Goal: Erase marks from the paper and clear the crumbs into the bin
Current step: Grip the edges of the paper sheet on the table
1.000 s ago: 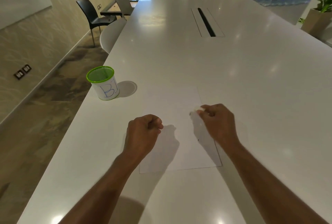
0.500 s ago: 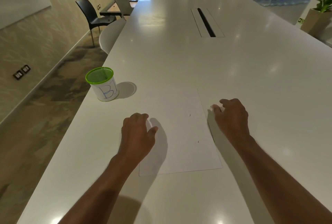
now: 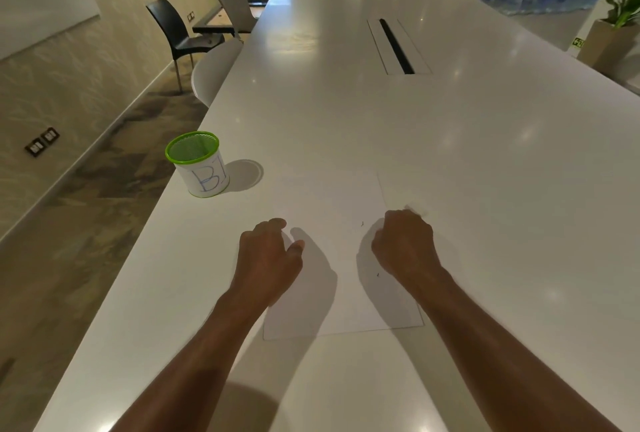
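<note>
One bin [image 3: 201, 163], white with a green mesh rim and blue lettering, stands at the left edge of the bench [image 3: 485, 189], well apart from the paper; probably parked there so crumbs can be carried or swept to it without crowding the sheet. Nothing visible inside from this angle.

Left hand [image 3: 268, 255] rests on the left part of the paper [image 3: 332, 199], fingers loosely bent, thumb out, gripping nothing. Judged purpose: pinning the sheet so it doesn't slide while the other hand works.

One sheet of paper, flat on the bench in front of the person, between and under both hands. On it I count two small dark specks [image 3: 362, 223], one near the right knuckles and one lower by the right wrist; can't tell whether they're crumbs or leftover marks. More may be there, too small to see.

Right hand [image 3: 403, 244] sits over the right side of the sheet, fingers curled in tight. A blurred whitish bit [image 3: 414, 210] shows just past the knuckles, likely the eraser, but whether the grip actually has hold of it or it lies just beside, I cannot tell. The curl fits either rubbing or gathering crumbs.

Count: two hands, one sheet, one bin, two specks, one whitish bit. Erasing looks mostly done; crumbs not yet in the bin.
</note>
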